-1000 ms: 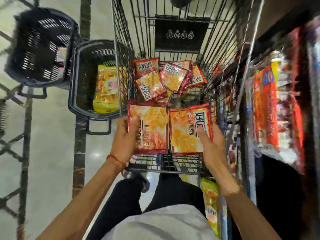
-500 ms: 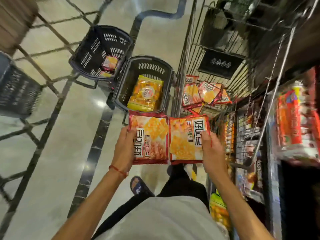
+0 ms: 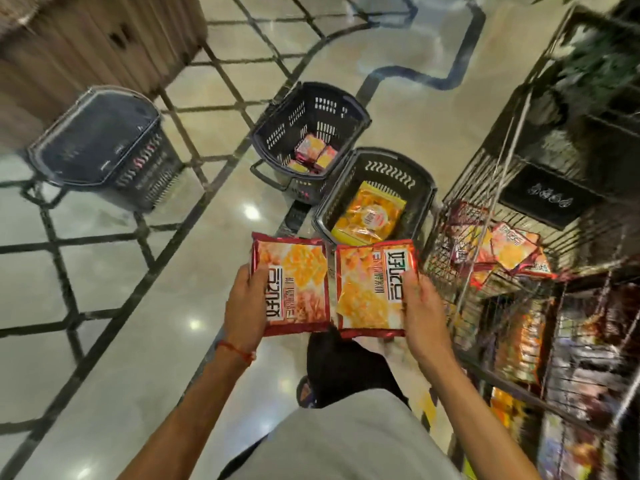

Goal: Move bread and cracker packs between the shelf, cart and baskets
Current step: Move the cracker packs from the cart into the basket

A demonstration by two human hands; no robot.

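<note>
My left hand [image 3: 244,306] grips a red and orange cracker pack [image 3: 294,282] by its left edge. My right hand [image 3: 420,306] grips a second cracker pack [image 3: 372,289] by its right edge. Both packs are held side by side above the floor, just in front of a black basket [image 3: 391,161] that holds a yellow bread pack [image 3: 369,216]. Behind it a second black basket [image 3: 277,133] holds several small orange packs [image 3: 313,155]. The wire cart [image 3: 485,174] on the right contains several more cracker packs [image 3: 509,247].
A third dark basket [image 3: 100,147] stands on the floor at the left. Shelves with packaged goods [image 3: 571,341] run along the right edge. A brown wooden wall [image 3: 86,39] fills the upper left. My legs and a sandal [image 3: 306,393] are below the packs.
My hands carried both cracker packs leftward out of the cart, and they now hang over the floor near the baskets. The view swung left, revealing a third basket.
</note>
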